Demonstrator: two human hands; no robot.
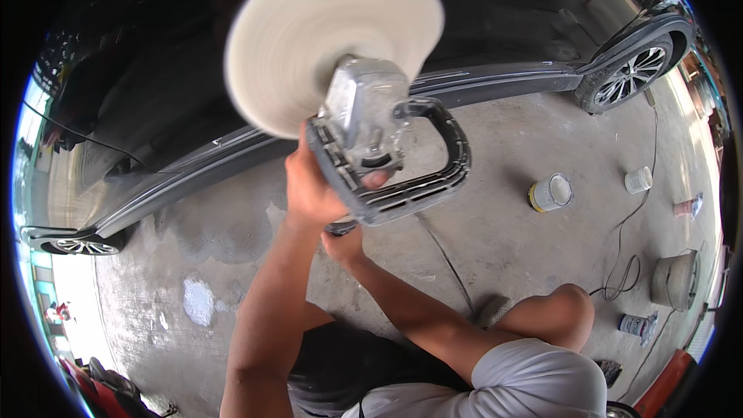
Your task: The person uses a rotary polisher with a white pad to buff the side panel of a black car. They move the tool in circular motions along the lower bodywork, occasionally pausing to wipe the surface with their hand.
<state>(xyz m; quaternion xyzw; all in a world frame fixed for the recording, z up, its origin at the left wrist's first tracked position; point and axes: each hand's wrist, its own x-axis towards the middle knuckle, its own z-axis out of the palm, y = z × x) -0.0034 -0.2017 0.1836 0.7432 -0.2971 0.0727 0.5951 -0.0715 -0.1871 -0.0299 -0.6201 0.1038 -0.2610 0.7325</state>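
Note:
A car polisher [365, 104] with a silver gear head and a black loop handle [458, 157] is held up in front of the black car's side [168, 75]. Its round, pale buffing pad [278, 40] shows circular streaks and faces the bodywork; I cannot tell whether it touches the paint. My left hand [310, 180] grips the polisher near the loop handle's left side, the thumb showing through beneath the gear head. Lower down, my right hand [346, 244] is closed around the rear of the polisher's body, partly hidden by the handle.
A car wheel [630, 75] stands at right, another wheel [87, 245] at far left. On the concrete floor [493, 145] are a tin can [551, 191], a white cup [638, 180], a grey bucket [675, 280], bottles [637, 325] and a trailing cable [630, 217]. My bent knee [572, 307] is at lower right.

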